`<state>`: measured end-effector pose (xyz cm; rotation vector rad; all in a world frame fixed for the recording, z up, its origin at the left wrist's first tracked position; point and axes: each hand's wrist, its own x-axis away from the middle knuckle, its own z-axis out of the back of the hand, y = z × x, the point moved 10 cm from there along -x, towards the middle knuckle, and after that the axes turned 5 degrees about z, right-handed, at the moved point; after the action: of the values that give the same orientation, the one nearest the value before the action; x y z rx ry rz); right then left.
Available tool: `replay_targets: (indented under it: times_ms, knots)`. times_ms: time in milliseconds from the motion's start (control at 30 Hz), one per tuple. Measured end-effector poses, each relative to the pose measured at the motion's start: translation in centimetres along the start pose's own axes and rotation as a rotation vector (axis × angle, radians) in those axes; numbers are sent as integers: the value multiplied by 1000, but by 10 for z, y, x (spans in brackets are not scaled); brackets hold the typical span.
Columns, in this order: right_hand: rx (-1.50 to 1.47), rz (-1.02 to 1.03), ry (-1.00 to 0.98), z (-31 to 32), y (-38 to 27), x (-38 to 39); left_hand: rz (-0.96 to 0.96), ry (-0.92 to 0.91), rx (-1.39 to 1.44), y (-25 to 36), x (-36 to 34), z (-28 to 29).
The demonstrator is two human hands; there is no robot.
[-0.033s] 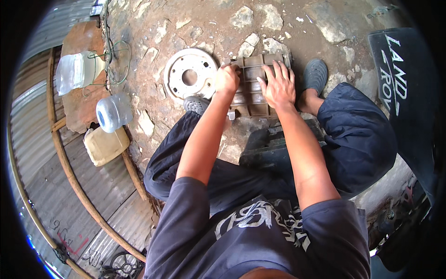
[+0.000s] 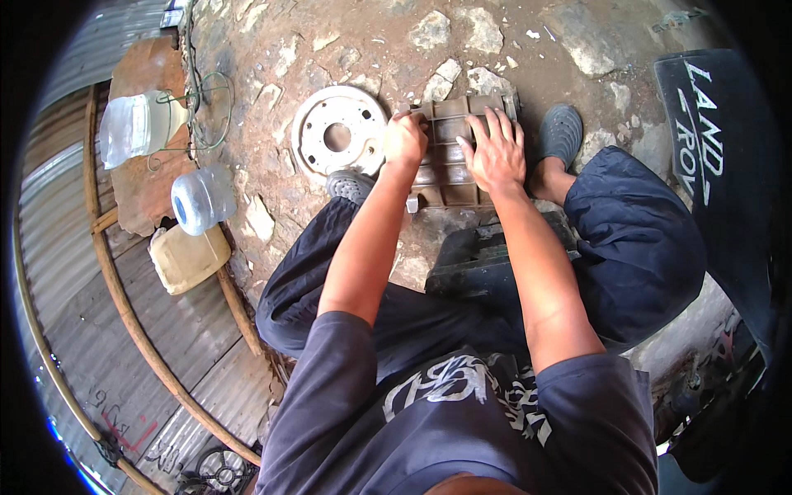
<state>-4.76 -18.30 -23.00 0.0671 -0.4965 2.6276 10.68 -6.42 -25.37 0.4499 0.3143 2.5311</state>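
Landmark: the ribbed metal casting (image 2: 450,157), a grey-brown block lying flat on the stony dirt ground (image 2: 346,41), directly ahead of the seated person and between the two shoes.
Long axis of the casting: it appears to run away from the person, from the near edge by the knees to the far edge by the stones; the fisheye bend makes this approximate.
Left hand (image 2: 404,139): on the casting's left far corner, fingers curled over the edge in a clenched grip on it.
Right hand (image 2: 495,153): flat on the casting's upper face, right of centre, fingers spread and pressing down, not wrapped around anything.
Nearer hand: both touch the casting; neither is clearly nearer.
Round metal disc (image 2: 340,132): just left of the casting, touching or nearly touching the left hand's side; which one cannot be told.
Dark block (image 2: 487,260): on the near side of the casting, between the legs.
Plastic jugs (image 2: 198,198): well left of the casting, beside a rusty sheet.
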Motion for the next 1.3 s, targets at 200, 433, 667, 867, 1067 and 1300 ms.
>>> replay_targets:
  times_ms: [200,433,667,867,1067,1300]
  knots:
    - [17,-14,-18,-3,3,-2,-133,-210,-51,0,7,-9]
    - [8,-15,-29,0,-1,-3,59,-246,-52,-13,-5,-8]
    - [24,-21,-34,-1,2,-3,-92,-128,63,9,17,3]
    - [43,-21,-97,-5,-3,-6,61,-43,-44,-11,-2,-9]
    - [60,-34,-112,-6,2,-4,-35,-32,38,7,17,2]
    - [47,-28,-97,-4,-1,-5,42,-93,11,-7,2,-6]
